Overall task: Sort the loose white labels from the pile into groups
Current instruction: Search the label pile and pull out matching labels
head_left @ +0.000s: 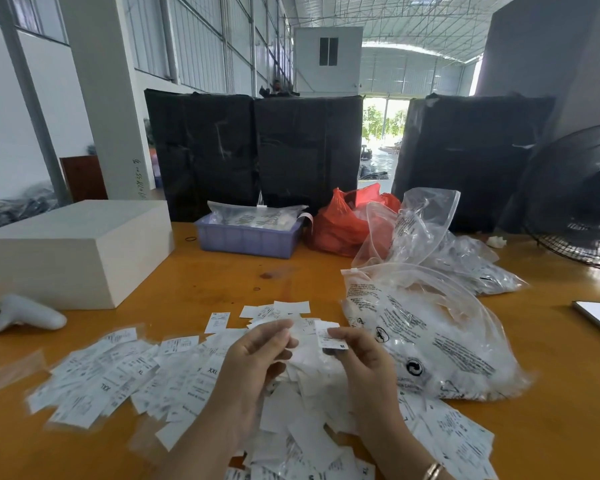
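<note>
The orange tabletop [201, 282] lies under both hands. A big pile of white labels [174, 379] spreads below and left of the grip. The left hand [253, 355] pinches a label [284, 323]. The right hand [357, 355] pinches another small label [329, 337], just beside it.
</note>
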Demonstrator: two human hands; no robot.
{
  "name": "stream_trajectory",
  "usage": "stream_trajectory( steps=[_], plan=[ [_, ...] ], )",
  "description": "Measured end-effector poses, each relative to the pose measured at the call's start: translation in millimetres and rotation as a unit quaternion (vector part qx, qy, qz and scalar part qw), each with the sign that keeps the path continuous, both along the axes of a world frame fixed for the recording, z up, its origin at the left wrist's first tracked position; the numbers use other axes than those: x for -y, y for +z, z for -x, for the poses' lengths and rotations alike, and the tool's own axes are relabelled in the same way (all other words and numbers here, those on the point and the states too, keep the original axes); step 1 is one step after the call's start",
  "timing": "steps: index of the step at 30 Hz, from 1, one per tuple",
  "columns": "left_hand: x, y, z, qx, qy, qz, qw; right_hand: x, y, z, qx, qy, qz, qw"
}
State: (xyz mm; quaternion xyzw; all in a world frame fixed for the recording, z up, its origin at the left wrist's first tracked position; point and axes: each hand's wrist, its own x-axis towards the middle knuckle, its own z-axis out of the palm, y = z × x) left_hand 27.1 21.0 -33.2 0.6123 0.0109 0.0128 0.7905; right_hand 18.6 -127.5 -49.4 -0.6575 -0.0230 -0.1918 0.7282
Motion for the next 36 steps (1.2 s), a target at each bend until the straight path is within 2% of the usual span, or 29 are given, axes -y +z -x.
stream_trajectory(
  steps=[2, 5, 13, 18, 23, 33, 36],
  plan=[
    [-0.4, 1.4, 0.2, 0.005, 0.002, -0.009, 1.0, -0.6, 0.1, 1.2, -0.019, 0.025, -0.007, 0.999],
    [1.0, 1.1, 0.2, 0.013, -0.001, -0.031, 0.999, -0.7, 1.6, 2.0, -0.03, 0.086, -0.09, 0.992],
    [4.3, -2.8, 1.6, 0.025, -0.026, -0.047, 0.998, 5.4, -0.3, -4.6, -0.046, 0.024, -0.158, 0.986],
    [5.0, -4.8, 0.3, 0.031, -0.019, -0.065, 0.997, 8.0, 0.4, -6.3, -0.073, 0.078, -0.243, 0.964],
    [6.1, -5.1, -0.7, 0.039, -0.004, -0.076, 0.996, 6.0, -2.3, -6.4, -0.098, 0.118, -0.215, 0.964],
    [4.5, -7.0, -3.1, 0.079, 0.007, -0.112, 0.991, 8.0, -1.7, -4.9, -0.088, 0.08, -0.201, 0.972],
    [4.3, -6.9, -2.7, 0.093, 0.003, -0.127, 0.988, 6.1, -1.6, -4.0, -0.082, 0.058, -0.152, 0.983]
  ],
)
